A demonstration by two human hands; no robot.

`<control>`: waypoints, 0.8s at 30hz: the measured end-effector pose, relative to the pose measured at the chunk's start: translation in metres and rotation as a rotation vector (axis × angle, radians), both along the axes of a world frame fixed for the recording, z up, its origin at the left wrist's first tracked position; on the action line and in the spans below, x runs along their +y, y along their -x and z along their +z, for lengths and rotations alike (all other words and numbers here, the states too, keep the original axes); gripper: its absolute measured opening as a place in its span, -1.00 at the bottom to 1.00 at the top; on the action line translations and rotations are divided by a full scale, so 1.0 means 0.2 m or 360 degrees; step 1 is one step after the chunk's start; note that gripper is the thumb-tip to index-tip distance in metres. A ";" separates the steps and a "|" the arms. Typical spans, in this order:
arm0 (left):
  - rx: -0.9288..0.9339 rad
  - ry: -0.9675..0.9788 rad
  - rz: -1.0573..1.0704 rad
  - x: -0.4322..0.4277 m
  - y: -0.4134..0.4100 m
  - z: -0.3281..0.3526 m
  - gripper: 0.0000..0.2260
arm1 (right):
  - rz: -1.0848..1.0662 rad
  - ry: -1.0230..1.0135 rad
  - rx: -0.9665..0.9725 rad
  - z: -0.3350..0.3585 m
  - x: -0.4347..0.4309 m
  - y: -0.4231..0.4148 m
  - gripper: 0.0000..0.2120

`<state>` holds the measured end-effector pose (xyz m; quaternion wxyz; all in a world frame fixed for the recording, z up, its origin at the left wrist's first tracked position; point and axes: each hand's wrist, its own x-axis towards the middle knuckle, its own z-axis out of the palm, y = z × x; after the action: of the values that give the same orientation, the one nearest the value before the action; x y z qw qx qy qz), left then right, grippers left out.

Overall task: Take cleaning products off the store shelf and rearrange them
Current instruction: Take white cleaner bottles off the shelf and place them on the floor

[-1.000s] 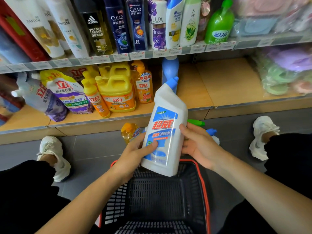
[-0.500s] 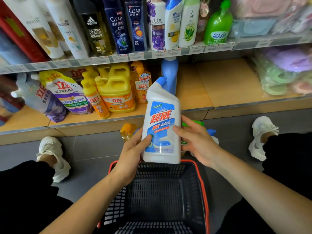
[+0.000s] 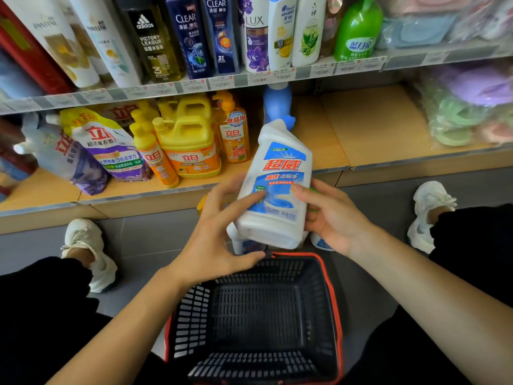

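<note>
With the white toilet-cleaner bottle [image 3: 273,187] held between the left hand [image 3: 219,234] and right hand [image 3: 331,215], steady its base while carrying it upright toward the lower shelf [image 3: 374,129] ahead of both.

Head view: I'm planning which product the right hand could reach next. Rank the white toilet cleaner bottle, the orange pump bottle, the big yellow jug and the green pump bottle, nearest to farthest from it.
1. White toilet cleaner bottle, held by the right hand and the left hand.
2. Orange pump bottle, lower shelf, up-left.
3. Big yellow jug, lower shelf, further left.
4. Green pump bottle, upper shelf.
</note>
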<state>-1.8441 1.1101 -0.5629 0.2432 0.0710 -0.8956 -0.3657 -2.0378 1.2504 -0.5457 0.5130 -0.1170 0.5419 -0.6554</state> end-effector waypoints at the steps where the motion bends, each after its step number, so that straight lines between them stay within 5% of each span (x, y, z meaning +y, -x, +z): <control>1: 0.0030 0.0135 0.0033 0.01 0.01 0.00 -0.28 | -0.0001 -0.0032 -0.0027 0.00 0.00 -0.01 -0.46; 5: 0.0217 0.0293 0.0068 0.01 0.03 0.02 -0.33 | 0.0010 -0.0112 -0.0135 0.01 -0.01 -0.05 -0.47; 12: 0.0396 0.0126 0.0062 0.07 0.04 0.12 -0.37 | 0.0143 -0.0131 -0.0205 -0.01 0.00 -0.05 -0.52; 18: 0.0477 -0.0028 0.0297 0.07 -0.01 0.21 -0.49 | 0.0542 -0.0358 0.0324 0.04 0.05 -0.08 -0.21; 24: 0.0224 -0.0229 0.0414 0.10 -0.06 0.16 -0.44 | 0.0165 0.0246 0.0950 0.04 0.03 -0.05 -0.72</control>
<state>-1.8316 1.1297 -0.5306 0.3449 0.1780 -0.8310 -0.3985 -2.0268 1.2569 -0.5370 0.3535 -0.3703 0.6105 -0.6043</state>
